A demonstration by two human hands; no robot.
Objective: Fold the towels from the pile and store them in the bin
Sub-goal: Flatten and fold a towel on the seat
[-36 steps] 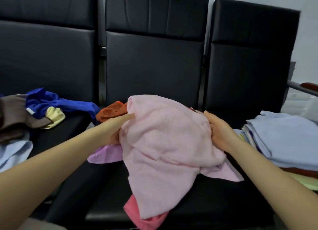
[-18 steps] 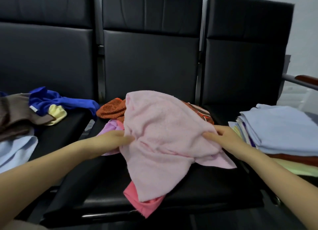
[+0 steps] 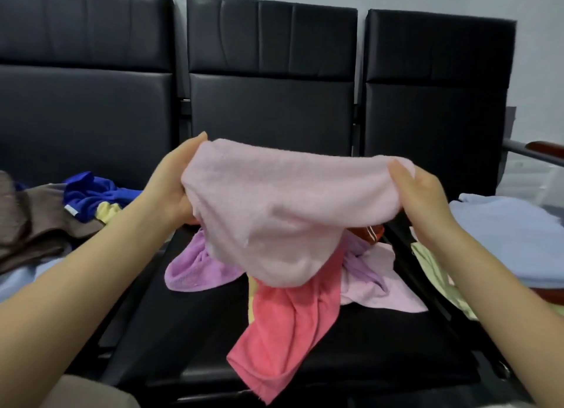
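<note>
Nearest to me, at the front edge of the middle black seat (image 3: 351,340), a coral-pink towel (image 3: 283,325) trails off the pile, with a lilac towel (image 3: 198,270) bunched to its left and a paler lilac one (image 3: 375,282) spread to its right. Just above them hangs the pale pink towel (image 3: 283,212), lifted clear of the pile and sagging in a soft belly between the two hands. It looks light, limp terry, nothing slippery or breakable, so I'd judge it best taken by its top corners or along one edge so it can hang flat. The left hand (image 3: 174,181) grips the left end, fingers curled round behind the cloth with the fingertips showing at the top. The right hand (image 3: 424,200) clasps the right end, thumb on the near face and the other fingers hidden behind. Further left lies a heap of brown and blue cloths (image 3: 61,206); to the right a folded light-blue stack (image 3: 506,236). I can't see a bin anywhere. Behind everything stand the black seat backs (image 3: 271,71).
</note>
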